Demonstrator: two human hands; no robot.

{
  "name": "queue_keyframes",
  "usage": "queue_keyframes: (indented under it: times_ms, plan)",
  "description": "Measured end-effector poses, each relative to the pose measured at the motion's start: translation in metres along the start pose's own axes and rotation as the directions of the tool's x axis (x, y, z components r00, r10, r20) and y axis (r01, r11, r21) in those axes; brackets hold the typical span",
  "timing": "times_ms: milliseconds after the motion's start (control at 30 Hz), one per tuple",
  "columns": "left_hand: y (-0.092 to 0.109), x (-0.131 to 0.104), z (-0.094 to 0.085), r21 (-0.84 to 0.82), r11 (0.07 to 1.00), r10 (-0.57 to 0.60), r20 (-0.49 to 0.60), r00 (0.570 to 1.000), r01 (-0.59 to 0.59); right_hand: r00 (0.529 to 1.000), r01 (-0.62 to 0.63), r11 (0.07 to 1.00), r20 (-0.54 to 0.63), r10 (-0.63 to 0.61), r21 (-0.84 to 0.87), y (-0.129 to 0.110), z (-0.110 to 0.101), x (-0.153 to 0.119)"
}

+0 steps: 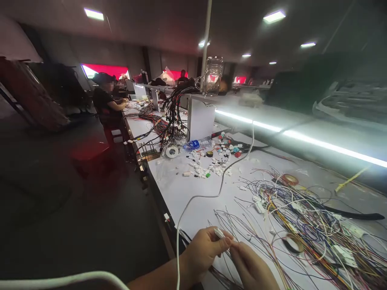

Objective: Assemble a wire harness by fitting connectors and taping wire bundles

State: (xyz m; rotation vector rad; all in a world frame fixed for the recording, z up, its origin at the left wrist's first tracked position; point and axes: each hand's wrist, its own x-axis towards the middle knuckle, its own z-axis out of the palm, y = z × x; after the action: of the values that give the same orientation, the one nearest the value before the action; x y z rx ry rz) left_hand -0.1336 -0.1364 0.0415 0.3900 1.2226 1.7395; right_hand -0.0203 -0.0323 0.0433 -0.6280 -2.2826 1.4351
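Note:
My left hand (203, 251) is closed on a small white connector (219, 233), which sticks up between thumb and forefinger. My right hand (252, 266) meets it at the fingertips. Its fingers are pinched together just right of the connector, and what they grip is hidden. Thin loose wires (238, 223) fan out on the table just beyond both hands. To the right lies a large tangled bundle of multicoloured wires (308, 219) with white connectors among them.
A white cable (199, 196) snakes across the white table (169, 189). Farther back are loose connectors (208, 167), a plastic bottle (196, 143) and a tape roll (172, 152). Tape rings (292, 243) lie by the wires. A person (105, 100) sits at the table's far left.

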Motion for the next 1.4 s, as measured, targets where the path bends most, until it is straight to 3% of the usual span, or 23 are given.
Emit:
queue_keyframes:
  times_ms: [100, 200, 300, 400, 467, 533, 633, 833, 1000, 1100, 1200, 1233, 1300, 1367, 1400]
  plan:
    - [-0.002, 0.001, -0.002, 0.058, 0.997, 0.056, -0.008, 0.998, -0.056, 0.998, -0.057, 0.994, 0.023, 0.055, 0.091, 0.003, -0.001, 0.004]
    - [-0.008, 0.004, -0.001, 0.034, 0.999, 0.003, -0.030, 1.000, -0.002, 0.997, -0.070, 0.992, 0.023, 0.068, 0.104, 0.001, 0.001, 0.003]
    - [-0.007, 0.005, 0.001, 0.071, 0.997, -0.005, -0.034, 0.999, 0.007, 0.999, -0.033, 0.999, -0.035, 0.034, 0.031, -0.002, 0.001, -0.006]
    - [0.004, 0.005, 0.004, 0.086, 0.996, -0.014, -0.120, 0.993, 0.025, 0.996, 0.024, 0.992, -0.083, -0.035, -0.125, 0.002, -0.008, -0.022]
    - [0.012, 0.008, 0.005, -0.012, 0.996, -0.087, -0.108, 0.990, 0.086, 0.995, 0.033, 0.976, -0.086, -0.053, -0.214, 0.009, -0.017, -0.034]
    - [0.016, 0.015, 0.005, -0.145, 0.960, -0.251, -0.077, 0.965, 0.238, 0.996, -0.004, 0.973, -0.092, -0.018, -0.232, 0.017, -0.025, -0.044]
    - [0.014, 0.026, 0.007, -0.267, 0.893, -0.400, -0.103, 0.911, 0.362, 0.990, -0.072, 0.980, -0.135, 0.047, -0.185, 0.026, -0.030, -0.054]
    - [0.013, 0.036, 0.018, -0.218, 0.919, -0.364, -0.158, 0.918, 0.327, 0.961, -0.141, 0.989, -0.244, 0.126, -0.043, 0.033, -0.028, -0.060]
    - [0.016, 0.034, 0.019, -0.178, 0.916, -0.387, -0.165, 0.907, 0.359, 0.967, -0.157, 0.982, -0.185, 0.175, 0.109, 0.037, -0.028, -0.066]
    - [0.014, 0.023, 0.006, -0.132, 0.925, -0.368, -0.070, 0.927, 0.357, 0.975, -0.133, 0.987, -0.164, 0.147, 0.093, 0.034, -0.028, -0.069]
    - [0.012, 0.003, -0.012, 0.015, 0.955, -0.293, 0.197, 0.936, 0.295, 0.985, -0.087, 0.995, -0.145, 0.094, 0.057, 0.032, -0.031, -0.072]
    - [0.012, -0.005, -0.017, 0.083, 0.966, -0.259, 0.315, 0.913, 0.246, 0.986, -0.085, 0.994, -0.141, 0.094, 0.070, 0.032, -0.033, -0.072]
    - [0.012, -0.021, -0.024, 0.201, 0.972, -0.209, 0.526, 0.824, 0.118, 0.982, -0.115, 0.986, -0.137, 0.132, 0.123, 0.032, -0.035, -0.071]
    - [0.010, -0.034, -0.027, 0.289, 0.957, -0.190, 0.637, 0.747, -0.003, 0.974, -0.160, 0.975, -0.137, 0.181, 0.152, 0.033, -0.038, -0.067]
    - [0.009, -0.039, -0.028, 0.335, 0.939, -0.174, 0.658, 0.733, -0.077, 0.972, -0.171, 0.975, -0.136, 0.190, 0.140, 0.033, -0.039, -0.065]
